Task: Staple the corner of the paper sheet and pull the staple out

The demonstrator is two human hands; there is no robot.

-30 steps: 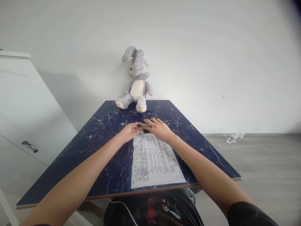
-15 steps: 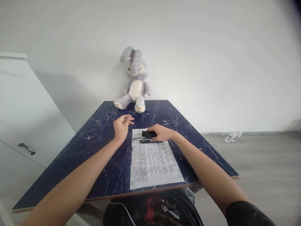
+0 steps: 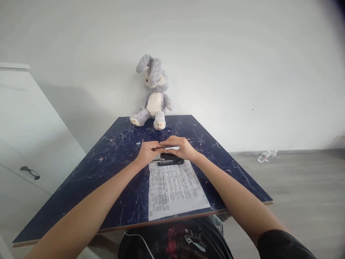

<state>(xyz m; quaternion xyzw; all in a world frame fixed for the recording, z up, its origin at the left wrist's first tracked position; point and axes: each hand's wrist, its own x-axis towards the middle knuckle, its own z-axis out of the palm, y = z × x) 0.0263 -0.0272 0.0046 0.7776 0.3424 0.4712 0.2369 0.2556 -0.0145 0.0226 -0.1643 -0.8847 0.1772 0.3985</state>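
A black stapler [image 3: 172, 159] lies across the upper part of a printed sheet of paper [image 3: 178, 190], its metal staple channel pointing out to the left. My left hand [image 3: 148, 153] is closed in a pinch just above the stapler's left end. My right hand [image 3: 183, 148] comes in from the other side, thumb and fingers closing at the same spot, close over the black top. The fingertips of both hands meet there around something small that I cannot make out. A tiny pale piece [image 3: 138, 143] rests on the dark table, left of the paper.
The blue marbled table [image 3: 115, 172] reaches back to a white wall. A grey plush rabbit [image 3: 155, 97] sits at its far edge. To the left stands a white cabinet [image 3: 32, 126] with a dark handle. A clear plastic item [image 3: 266, 156] lies on the floor at right.
My left hand has moved right and down to the stapler. My right hand has shifted its fingers from gripping the stapler to meeting the left fingertips. The pale piece now shows on the table.
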